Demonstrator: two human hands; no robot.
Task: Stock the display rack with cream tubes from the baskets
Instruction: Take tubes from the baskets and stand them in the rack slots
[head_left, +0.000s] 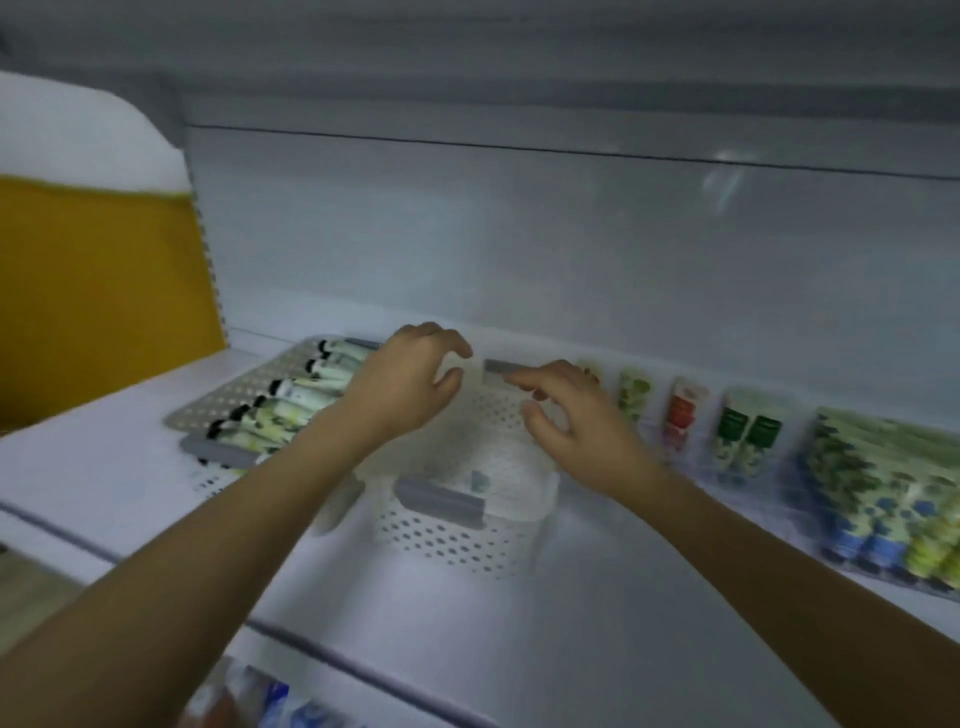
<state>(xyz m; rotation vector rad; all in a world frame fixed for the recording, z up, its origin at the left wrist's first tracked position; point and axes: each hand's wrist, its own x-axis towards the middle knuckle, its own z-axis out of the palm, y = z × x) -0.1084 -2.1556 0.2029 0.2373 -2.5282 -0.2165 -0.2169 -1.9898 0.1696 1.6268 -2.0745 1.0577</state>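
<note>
Presently, head view, one entry per item as I read it from my station.

Display rack (623, 597): white, smooth shelf with a pale back wall.

Left basket (234, 387): perforated plastic, grey handle at the near end. Cream tubes (291, 400) lie flat inside, side by side, long axes running left to right, black caps pointing left.

Middle basket (441, 535): white perforated plastic, rounded corners, grey bar handles near and far. Its contents are too blurred to list.

Left hand (410, 379): over the far left corner of the middle basket, fingers arched, thumb and forefinger apart; I cannot tell whether it holds anything.

Right hand (571, 415): over the far right side, fingers loosely bent, forefinger reaching towards the far handle, gripping nothing I can see.

Standing tubes (685, 410): upright along the back wall, green-patterned, red and dark green.

Stocked rows (883, 488): tubes lying close together at the right, blue and green caps towards me.

Yellow panel (93, 291): far left.
</note>
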